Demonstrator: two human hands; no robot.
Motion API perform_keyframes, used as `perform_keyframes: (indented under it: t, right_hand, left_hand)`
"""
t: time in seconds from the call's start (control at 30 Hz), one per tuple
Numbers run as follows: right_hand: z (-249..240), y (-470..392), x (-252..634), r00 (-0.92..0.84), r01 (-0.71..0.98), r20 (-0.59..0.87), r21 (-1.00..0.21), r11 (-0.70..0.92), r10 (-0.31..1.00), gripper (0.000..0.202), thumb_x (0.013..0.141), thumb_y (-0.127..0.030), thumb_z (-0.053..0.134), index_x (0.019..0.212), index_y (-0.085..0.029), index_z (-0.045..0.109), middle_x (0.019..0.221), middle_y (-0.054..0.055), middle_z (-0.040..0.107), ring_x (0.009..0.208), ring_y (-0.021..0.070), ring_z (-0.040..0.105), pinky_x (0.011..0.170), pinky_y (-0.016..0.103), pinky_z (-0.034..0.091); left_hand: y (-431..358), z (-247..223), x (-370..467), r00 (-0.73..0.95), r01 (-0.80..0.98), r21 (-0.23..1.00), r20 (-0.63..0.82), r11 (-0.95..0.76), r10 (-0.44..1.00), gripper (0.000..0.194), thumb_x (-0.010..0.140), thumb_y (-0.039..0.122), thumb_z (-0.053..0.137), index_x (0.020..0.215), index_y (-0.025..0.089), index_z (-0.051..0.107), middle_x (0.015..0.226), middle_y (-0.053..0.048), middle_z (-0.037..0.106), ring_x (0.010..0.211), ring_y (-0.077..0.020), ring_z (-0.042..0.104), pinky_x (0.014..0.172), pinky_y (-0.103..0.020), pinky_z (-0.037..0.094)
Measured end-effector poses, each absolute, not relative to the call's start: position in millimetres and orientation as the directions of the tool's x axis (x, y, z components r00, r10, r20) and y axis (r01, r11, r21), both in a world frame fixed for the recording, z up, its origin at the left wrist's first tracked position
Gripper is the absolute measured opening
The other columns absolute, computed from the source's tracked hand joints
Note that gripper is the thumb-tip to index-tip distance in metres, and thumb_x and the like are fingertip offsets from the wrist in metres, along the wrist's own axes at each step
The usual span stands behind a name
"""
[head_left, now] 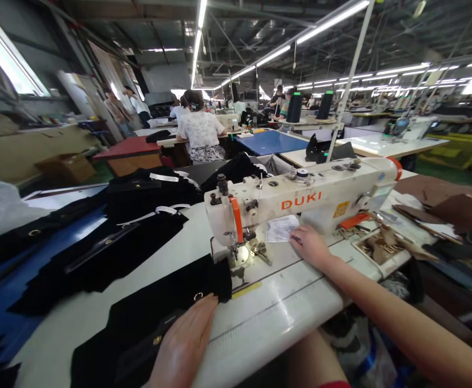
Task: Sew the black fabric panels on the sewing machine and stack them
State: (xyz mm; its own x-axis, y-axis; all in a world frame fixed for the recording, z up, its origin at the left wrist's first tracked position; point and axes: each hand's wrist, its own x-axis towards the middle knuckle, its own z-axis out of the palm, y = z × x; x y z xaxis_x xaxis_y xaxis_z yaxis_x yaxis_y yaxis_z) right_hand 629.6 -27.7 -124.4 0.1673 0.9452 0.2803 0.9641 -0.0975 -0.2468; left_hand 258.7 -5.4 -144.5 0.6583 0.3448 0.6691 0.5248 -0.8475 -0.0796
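My left hand (186, 340) lies flat on a black fabric piece (155, 293), fingers stretched out beside a metal ring. The piece reaches to the needle area of a white sewing machine (268, 196) lettered DUKI. Under the machine's arm, my right hand (312, 245) has its fingertips closed at the right edge of a white printed label (279, 229). Whether this is one label or a stack, I cannot tell. The machine's lit presser foot area (241, 256) stands between my two hands.
More black pieces (126, 242) with rings and white strips are spread at the left. A recessed tray (381, 248) of metal fittings and brown scraps is at the right, near brown material (446, 202). A person in a white top (201, 132) sits ahead, facing away.
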Motion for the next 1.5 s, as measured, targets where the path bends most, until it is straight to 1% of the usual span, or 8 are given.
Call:
perform_keyframes:
  t: [0.2, 0.4, 0.6, 0.73, 0.87, 1.13, 1.37, 1.5]
  right_hand:
    - [-126.6, -26.2, 621.3, 0.163, 0.976, 0.314, -0.191, -0.106, 0.935, 0.019, 0.090, -0.019, 0.055, 0.085, -0.017, 0.072, 0.091, 0.009, 0.070, 0.089, 0.0228, 0.061, 0.079, 0.032, 0.048]
    - [-134.4, -26.1, 623.7, 0.162, 0.967, 0.404, -0.246, -0.064, 0.900, 0.019, 0.089, -0.017, 0.056, 0.079, -0.019, 0.072, 0.085, 0.007, 0.070, 0.085, 0.0216, 0.062, 0.076, 0.031, 0.049]
    - [-147.4, -25.2, 627.9, 0.090, 0.964, 0.526, -0.259, 0.058, 0.846, 0.025, 0.091, -0.023, 0.050, 0.080, -0.019, 0.072, 0.084, 0.007, 0.071, 0.083, 0.0231, 0.065, 0.075, 0.034, 0.052]
    - [-156.4, -20.0, 629.9, 0.127, 0.948, 0.622, -0.306, 0.091, 0.773, 0.032, 0.095, -0.030, 0.042, 0.085, -0.019, 0.070, 0.091, 0.008, 0.073, 0.082, 0.0232, 0.069, 0.075, 0.035, 0.055]
    - [-156.7, -14.4, 629.2, 0.193, 0.926, 0.666, -0.366, 0.091, 0.720, 0.034, 0.094, -0.034, 0.039, 0.088, -0.020, 0.069, 0.092, 0.009, 0.074, 0.079, 0.0237, 0.071, 0.070, 0.035, 0.057]
    - [-141.5, -5.6, 627.9, 0.316, 0.771, 0.546, -0.625, 0.126, 0.776, 0.034, 0.082, -0.047, 0.050, 0.065, -0.024, 0.068, 0.069, 0.004, 0.073, 0.062, 0.0222, 0.069, 0.059, 0.031, 0.054]
    - [-139.0, -5.2, 631.5, 0.479, 0.645, 0.422, -0.764, 0.017, 0.770, 0.032, 0.068, -0.051, 0.058, 0.063, -0.023, 0.072, 0.054, 0.002, 0.067, 0.045, 0.0195, 0.058, 0.042, 0.029, 0.042]
    - [-135.7, -1.9, 628.9, 0.502, 0.639, 0.462, -0.768, 0.047, 0.731, 0.037, 0.068, -0.052, 0.059, 0.070, -0.018, 0.074, 0.049, 0.002, 0.061, 0.040, 0.0182, 0.051, 0.038, 0.030, 0.040]
  left_hand:
    - [-7.8, -138.2, 267.8, 0.691, 0.466, 0.011, 0.620, -0.885, 0.372, 0.033, 0.096, 0.033, 0.041, 0.093, 0.019, 0.071, 0.098, -0.005, 0.075, 0.090, -0.0179, 0.072, 0.084, -0.028, 0.059]
    - [-7.9, -141.3, 266.5, 0.675, 0.471, 0.037, 0.628, -0.881, 0.388, 0.028, 0.095, 0.032, 0.045, 0.094, 0.021, 0.071, 0.101, -0.004, 0.075, 0.092, -0.0182, 0.072, 0.081, -0.028, 0.060]
    - [-13.7, -142.3, 263.4, 0.702, 0.478, -0.003, 0.602, -0.878, 0.380, 0.029, 0.096, 0.024, 0.040, 0.095, 0.021, 0.069, 0.102, -0.004, 0.074, 0.097, -0.0166, 0.070, 0.084, -0.026, 0.058]
    - [-13.9, -144.3, 263.6, 0.720, 0.453, -0.008, 0.592, -0.891, 0.361, 0.027, 0.094, 0.018, 0.041, 0.095, 0.020, 0.068, 0.102, -0.005, 0.074, 0.101, -0.0162, 0.069, 0.087, -0.024, 0.057]
    - [-13.5, -145.8, 266.3, 0.685, 0.453, 0.005, 0.638, -0.892, 0.351, 0.029, 0.095, 0.018, 0.038, 0.090, 0.020, 0.067, 0.096, -0.005, 0.075, 0.096, -0.0166, 0.071, 0.082, -0.024, 0.059]
    - [-16.9, -138.2, 269.8, 0.668, 0.456, 0.029, 0.649, -0.889, 0.364, 0.027, 0.094, 0.017, 0.039, 0.090, 0.021, 0.065, 0.094, -0.004, 0.075, 0.093, -0.0160, 0.071, 0.082, -0.024, 0.059]
    - [-17.0, -143.9, 270.5, 0.643, 0.479, 0.062, 0.654, -0.876, 0.398, 0.028, 0.094, 0.019, 0.038, 0.089, 0.022, 0.066, 0.094, -0.003, 0.075, 0.093, -0.0161, 0.071, 0.083, -0.026, 0.059]
    - [-16.6, -144.0, 269.9, 0.641, 0.484, 0.050, 0.659, -0.874, 0.393, 0.029, 0.095, 0.022, 0.039, 0.088, 0.022, 0.067, 0.093, -0.004, 0.075, 0.092, -0.0164, 0.071, 0.082, -0.026, 0.059]
